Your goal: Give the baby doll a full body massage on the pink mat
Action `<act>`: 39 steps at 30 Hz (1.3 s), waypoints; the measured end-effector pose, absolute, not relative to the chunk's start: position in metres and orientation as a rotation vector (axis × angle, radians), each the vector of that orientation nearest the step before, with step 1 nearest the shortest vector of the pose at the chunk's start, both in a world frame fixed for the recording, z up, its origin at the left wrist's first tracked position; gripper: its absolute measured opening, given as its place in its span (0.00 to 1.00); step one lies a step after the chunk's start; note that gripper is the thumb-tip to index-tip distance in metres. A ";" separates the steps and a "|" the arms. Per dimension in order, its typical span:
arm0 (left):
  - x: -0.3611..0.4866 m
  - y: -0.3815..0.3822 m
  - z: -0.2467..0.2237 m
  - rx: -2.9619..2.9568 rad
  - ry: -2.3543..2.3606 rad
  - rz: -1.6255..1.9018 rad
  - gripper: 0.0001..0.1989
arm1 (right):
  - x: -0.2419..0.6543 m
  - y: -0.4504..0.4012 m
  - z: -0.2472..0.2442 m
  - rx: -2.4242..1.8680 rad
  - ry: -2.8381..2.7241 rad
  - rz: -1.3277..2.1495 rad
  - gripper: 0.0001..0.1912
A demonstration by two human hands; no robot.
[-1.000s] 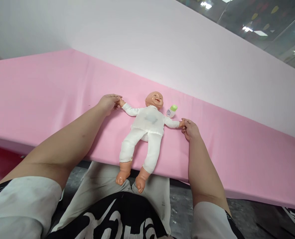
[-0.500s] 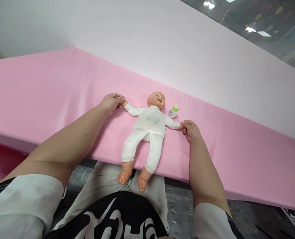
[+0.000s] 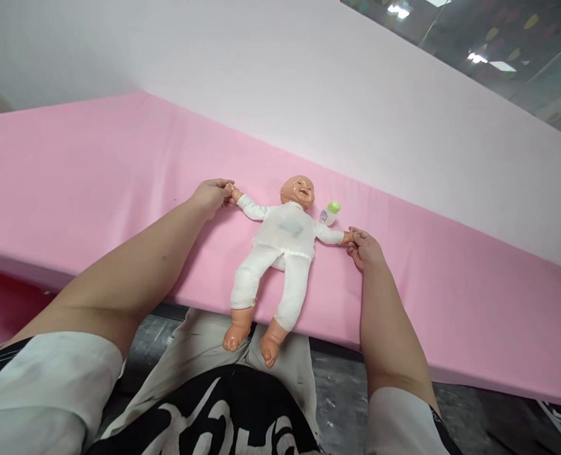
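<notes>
A baby doll (image 3: 284, 237) with a white cloth body lies on its back on the pink-covered table (image 3: 95, 164). Its head points to the wall and its feet reach past the front edge. My left hand (image 3: 214, 194) is closed around the doll's hand on the left, with the small fingers showing at my fingertips. On the other side, my right hand (image 3: 364, 246) pinches the doll's other hand. Both doll arms are stretched out sideways. A small clear bottle with a green cap (image 3: 329, 213) lies beside the doll's head, above its arm on the right.
A white wall (image 3: 280, 82) rises behind the table, with a dark glass pane (image 3: 498, 57) at the upper right. Below the table's front edge are my legs in light trousers (image 3: 292, 373) and a grey floor (image 3: 340, 392).
My fingers have shifted slightly on both doll hands, so more of each shows now. The doll's body and the bottle have stayed in place.
</notes>
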State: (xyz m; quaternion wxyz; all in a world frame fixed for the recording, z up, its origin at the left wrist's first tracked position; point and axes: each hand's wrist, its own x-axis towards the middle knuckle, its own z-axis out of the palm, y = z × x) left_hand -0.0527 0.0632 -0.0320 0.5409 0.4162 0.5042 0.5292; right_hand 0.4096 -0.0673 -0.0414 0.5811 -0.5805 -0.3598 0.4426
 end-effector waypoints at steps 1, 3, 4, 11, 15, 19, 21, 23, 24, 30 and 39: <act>-0.053 0.063 -0.032 0.993 1.189 1.258 0.11 | 0.411 -0.068 -0.041 -1.333 -0.842 1.059 0.17; -0.054 0.062 -0.032 1.005 1.169 1.256 0.12 | 0.412 -0.069 -0.041 -1.304 -0.851 1.086 0.20; -0.055 0.062 -0.032 1.013 1.161 1.254 0.12 | 0.412 -0.069 -0.041 -1.309 -0.864 1.081 0.21; -0.056 0.060 -0.030 1.044 1.167 1.263 0.07 | 0.403 -0.069 -0.042 -1.422 -0.951 0.997 0.23; -0.055 0.060 -0.029 1.051 1.168 1.262 0.05 | 0.400 -0.069 -0.043 -1.466 -0.987 0.947 0.26; -0.055 0.063 -0.031 1.020 1.174 1.273 0.03 | 0.401 -0.067 -0.044 -1.467 -0.974 0.926 0.25; -0.055 0.064 -0.031 0.999 1.190 1.269 0.02 | 0.402 -0.066 -0.045 -1.456 -0.946 0.933 0.23; -0.054 0.064 -0.029 0.980 1.210 1.256 0.02 | 0.403 -0.066 -0.044 -1.447 -0.925 0.941 0.19; -0.054 0.064 -0.028 0.973 1.216 1.250 0.03 | 0.403 -0.067 -0.044 -1.442 -0.920 0.946 0.17; -0.053 0.059 -0.025 1.005 1.184 1.243 0.10 | 0.403 -0.071 -0.038 -1.323 -0.930 1.077 0.22; -0.054 0.061 -0.031 1.077 1.201 1.265 0.07 | 0.397 -0.067 -0.044 -1.566 -1.121 0.849 0.25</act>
